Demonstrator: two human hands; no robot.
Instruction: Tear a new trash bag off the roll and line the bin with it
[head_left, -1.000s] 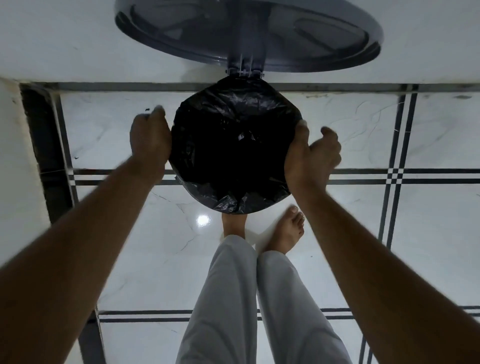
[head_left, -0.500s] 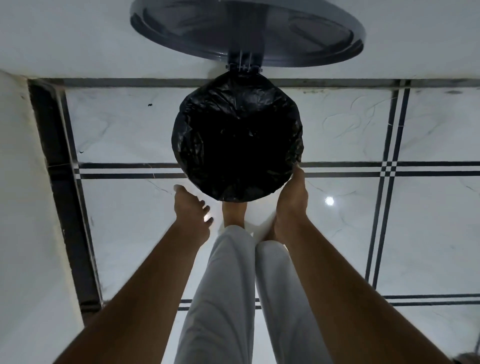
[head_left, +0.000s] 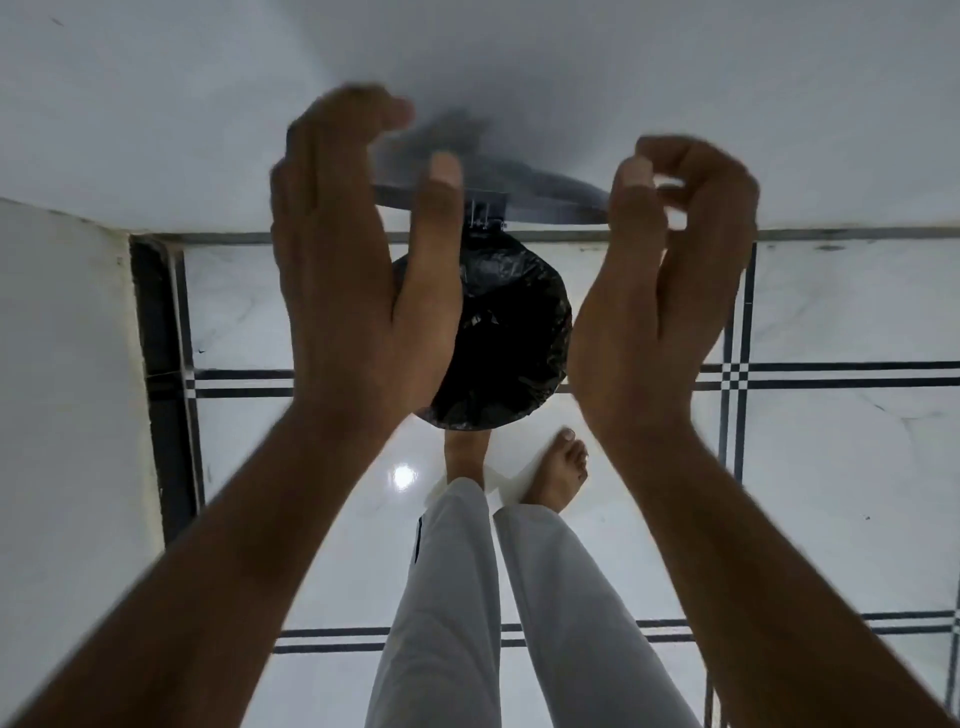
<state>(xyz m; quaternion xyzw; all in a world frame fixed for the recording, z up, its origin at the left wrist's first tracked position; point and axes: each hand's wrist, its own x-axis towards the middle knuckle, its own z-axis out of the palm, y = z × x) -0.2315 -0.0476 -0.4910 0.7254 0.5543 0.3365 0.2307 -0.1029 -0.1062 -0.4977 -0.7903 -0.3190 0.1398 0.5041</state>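
Two hands: both are lifted in the air above the bin, and neither one touches it.
Left hand (head_left: 358, 291): its fingers are nearly straight and a little bent at the tips, with the thumb sticking up. It holds nothing.
Right hand (head_left: 660, 291): its fingers curl in toward the thumb. The tips are blurry, so I cannot tell if they pinch anything.
Trash bag (head_left: 498, 343): the black bag is in the bin, folded over the round rim. It looks wrinkly and loose at the near edge.
Bin: it stands on the floor near the wall, just in front of the bare feet (head_left: 558, 467). Only the bag-covered top shows.
Lid (head_left: 524, 197): the grey lid stands open behind the bin, against the wall (head_left: 519, 62). It is blurry.
Floor (head_left: 831, 467): shiny white tiles with dark lines.
Roll: not in view.
How far along: the bag looks to be in, so the job seems nearly done.
What could go wrong: the loose bag could slip off the rim and fall inside if nobody tucks it tight.
Another worry: the lid could drop shut and pinch a bit of bag, or bump a hand that reaches in.
One more: the shiny floor may be slippery for bare feet.
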